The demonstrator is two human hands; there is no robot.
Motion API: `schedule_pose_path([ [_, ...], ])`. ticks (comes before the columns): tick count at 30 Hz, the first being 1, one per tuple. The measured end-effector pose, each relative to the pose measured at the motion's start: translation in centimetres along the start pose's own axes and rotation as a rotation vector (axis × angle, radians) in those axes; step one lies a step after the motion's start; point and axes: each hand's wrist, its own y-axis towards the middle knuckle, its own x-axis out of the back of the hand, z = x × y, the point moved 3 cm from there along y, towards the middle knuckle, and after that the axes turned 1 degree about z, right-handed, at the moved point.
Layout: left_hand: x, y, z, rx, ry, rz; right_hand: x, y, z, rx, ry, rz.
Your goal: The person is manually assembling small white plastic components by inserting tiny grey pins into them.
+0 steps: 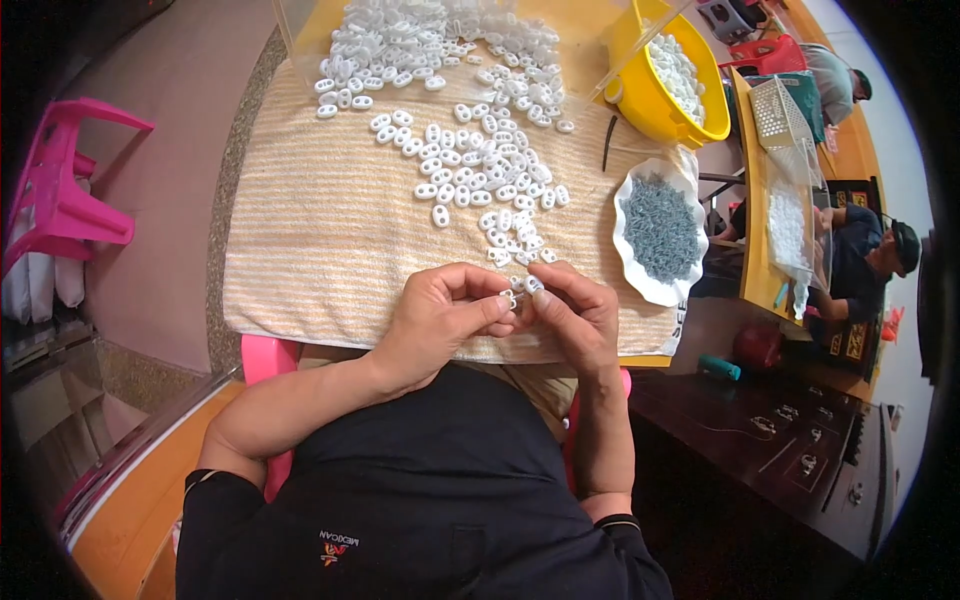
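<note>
Both my hands meet over the near part of a striped towel. My left hand [445,318] is closed, pinching a small whitish piece [509,298] too tiny to make out. My right hand [578,318] is closed on a white oval two-hole piece [533,285] between thumb and forefinger. The two small parts are close together; whether they touch I cannot tell. Just beyond my fingertips lie several loose white two-hole pieces [515,232], spreading back toward a bigger heap [400,45]. To the right stands a white wavy-rimmed dish [628,262] full of small grey-blue parts [662,230].
The striped towel [300,230] covers the table. A yellow basin [625,70] of white pieces stands at the far right, near a thin black strip [609,143]. Left on the floor is a pink stool [85,205]. Two people sit at other tables on the right.
</note>
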Motion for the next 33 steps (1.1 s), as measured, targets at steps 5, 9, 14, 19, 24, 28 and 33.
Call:
schedule_pose_path([
  [5, 0.1, -0.1, -0.1, 0.0, 0.004, -0.008, 0.1, 0.1, 0.2, 0.058, -0.125, 0.013],
  [9, -0.1, -0.3, -0.3, 0.002, -0.007, -0.017, 0.3, -0.1, 0.5, 0.069, -0.152, 0.056],
  [14, -0.1, -0.2, -0.2, -0.018, -0.027, 0.009, 0.3, 0.1, 0.8, 0.09, -0.368, 0.209],
  [19, -0.1, -0.1, 0.0, -0.024, -0.059, 0.045, 0.0, -0.4, 0.1, -0.186, 0.042, 0.026],
  [24, 0.0, -0.1, 0.2, -0.015, -0.083, 0.044, 0.1, -0.6, -0.5, -0.238, 0.138, 0.029],
  [28, -0.1, -0.1, 0.2, -0.01, -0.104, 0.047, 0.0, -0.6, -0.8, -0.188, 0.125, -0.013],
  [33, -0.1, -0.2, 0.1, 0.006, -0.096, 0.052, -0.2, -0.5, -1.3, -0.111, 0.087, -0.044],
])
